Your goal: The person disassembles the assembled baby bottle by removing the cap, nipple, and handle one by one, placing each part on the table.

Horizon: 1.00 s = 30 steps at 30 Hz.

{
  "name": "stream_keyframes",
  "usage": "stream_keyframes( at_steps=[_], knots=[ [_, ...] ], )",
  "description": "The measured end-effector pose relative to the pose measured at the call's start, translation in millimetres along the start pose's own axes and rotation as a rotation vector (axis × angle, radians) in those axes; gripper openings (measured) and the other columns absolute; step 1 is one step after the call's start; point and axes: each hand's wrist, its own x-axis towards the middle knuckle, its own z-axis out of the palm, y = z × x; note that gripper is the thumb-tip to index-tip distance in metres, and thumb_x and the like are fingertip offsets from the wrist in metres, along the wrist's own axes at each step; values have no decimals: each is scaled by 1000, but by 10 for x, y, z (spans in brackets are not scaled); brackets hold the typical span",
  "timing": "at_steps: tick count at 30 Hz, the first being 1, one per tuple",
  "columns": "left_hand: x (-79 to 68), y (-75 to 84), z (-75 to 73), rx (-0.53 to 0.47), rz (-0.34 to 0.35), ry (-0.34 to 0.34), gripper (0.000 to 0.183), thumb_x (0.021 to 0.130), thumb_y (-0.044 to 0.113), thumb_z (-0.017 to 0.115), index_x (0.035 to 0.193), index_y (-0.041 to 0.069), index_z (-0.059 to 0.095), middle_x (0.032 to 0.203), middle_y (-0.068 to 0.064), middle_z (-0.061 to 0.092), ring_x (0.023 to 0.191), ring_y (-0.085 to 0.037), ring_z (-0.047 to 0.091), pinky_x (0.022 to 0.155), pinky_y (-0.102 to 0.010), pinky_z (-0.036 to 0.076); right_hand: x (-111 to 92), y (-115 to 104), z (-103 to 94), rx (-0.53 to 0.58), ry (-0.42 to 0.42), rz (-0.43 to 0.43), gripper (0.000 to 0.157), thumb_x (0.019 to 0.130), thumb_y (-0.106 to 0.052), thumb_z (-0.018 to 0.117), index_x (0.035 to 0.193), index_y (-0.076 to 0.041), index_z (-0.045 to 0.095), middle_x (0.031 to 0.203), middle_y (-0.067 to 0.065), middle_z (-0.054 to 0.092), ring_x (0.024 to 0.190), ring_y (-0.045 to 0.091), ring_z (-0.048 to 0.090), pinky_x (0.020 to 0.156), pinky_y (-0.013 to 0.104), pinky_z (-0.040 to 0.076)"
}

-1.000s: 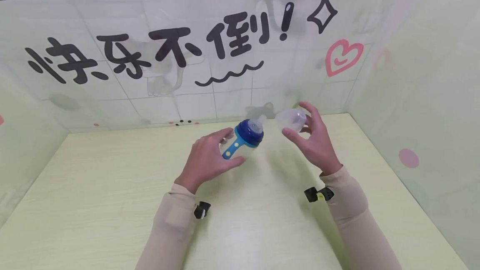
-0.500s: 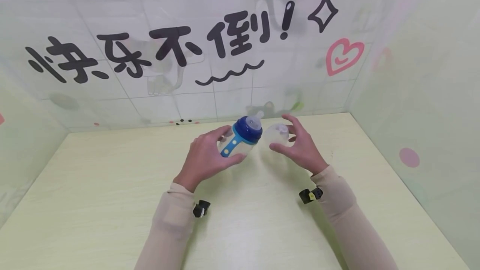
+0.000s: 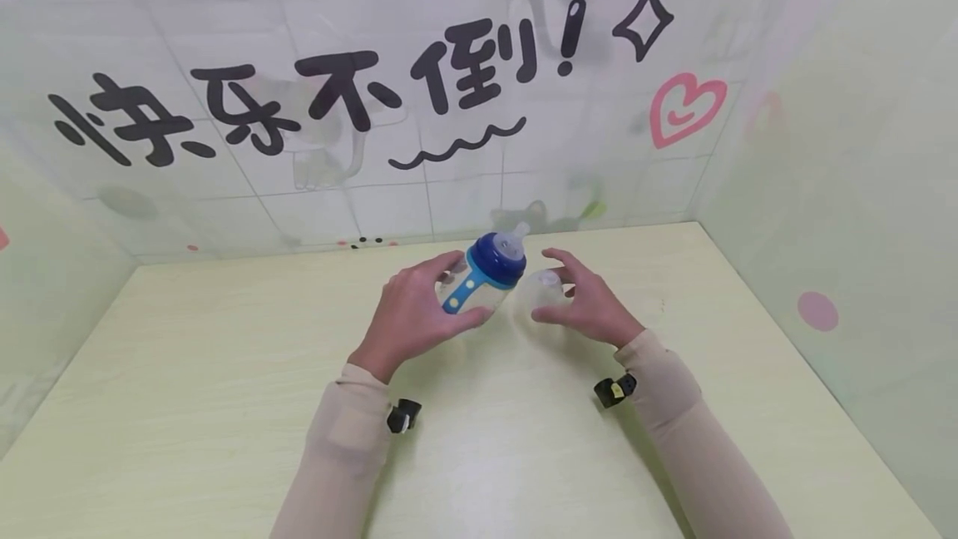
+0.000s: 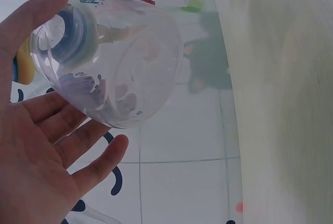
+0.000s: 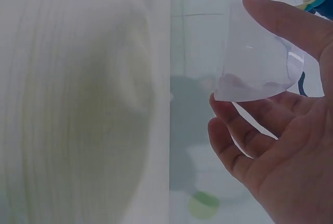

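My left hand (image 3: pixel 410 310) grips a baby bottle (image 3: pixel 490 269) around its clear body. The bottle has a dark blue collar, a light blue dotted strip and a clear nipple (image 3: pixel 520 233). It tilts, nipple end up and towards the right. The left wrist view shows the bottle's clear rounded base (image 4: pixel 140 67) turned to the camera. In my right hand (image 3: pixel 595 302) is a translucent cap (image 3: pixel 540 294), pinched between thumb and fingers just right of the bottle. The right wrist view shows this cap (image 5: pixel 255 62) with its wide rim away from the palm. Both hands are above the table.
Below lies a pale wood-grain table (image 3: pixel 224 406). A back wall (image 3: pixel 359 215) with black lettering and a pink heart rises close behind the hands. Side walls (image 3: pixel 846 215) stand at left and right. Each wrist carries a small black camera (image 3: pixel 404 416).
My right hand has moved left and down with the cap, from beyond the nipple to beside the bottle, and the cap has turned. The left hand and the bottle have barely moved.
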Motion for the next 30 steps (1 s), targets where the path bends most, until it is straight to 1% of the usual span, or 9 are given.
stream_keyframes(
  at_steps=[5, 11, 16, 20, 30],
  knots=[
    [0, -8, 0, -3, 0, 0, 68, 74, 50, 80, 127, 12, 63, 113, -8, 71, 96, -27, 68, 73, -43, 50, 7, 35, 30, -31, -59, -3, 93, 79, -16, 84, 153, -12, 29, 135, 20, 59, 111, 38, 60, 92, 51, 49],
    [0, -2, -1, 5, -9, -5, 70, 74, 51, 80, 129, 11, 63, 114, -6, 71, 95, -25, 68, 74, -43, 50, 16, 106, 83, -58, -113, -10, 95, 79, -14, 84, 154, -9, 25, 132, 23, 60, 118, 41, 59, 99, 54, 45],
    [-5, 10, -6, 11, -13, -9, 71, 74, 52, 79, 130, 12, 62, 114, -5, 70, 95, -23, 67, 74, -42, 50, 14, 129, 120, -74, -130, -24, 95, 78, -12, 84, 154, -7, 26, 131, 25, 60, 118, 41, 59, 102, 56, 43],
    [-4, 11, -8, 16, -13, -11, 71, 74, 52, 79, 130, 12, 62, 114, -4, 71, 95, -22, 67, 74, -42, 50, 16, 144, 144, -99, -140, -36, 95, 78, -11, 85, 153, -6, 27, 130, 24, 61, 118, 40, 60, 101, 56, 43],
    [-1, 19, -15, 15, -10, -10, 70, 74, 51, 80, 129, 11, 63, 114, -4, 71, 94, -22, 67, 72, -41, 50, 5, 125, 155, -142, -169, -18, 97, 77, -10, 85, 154, -8, 26, 132, 21, 61, 116, 36, 60, 102, 54, 43]
  ],
)
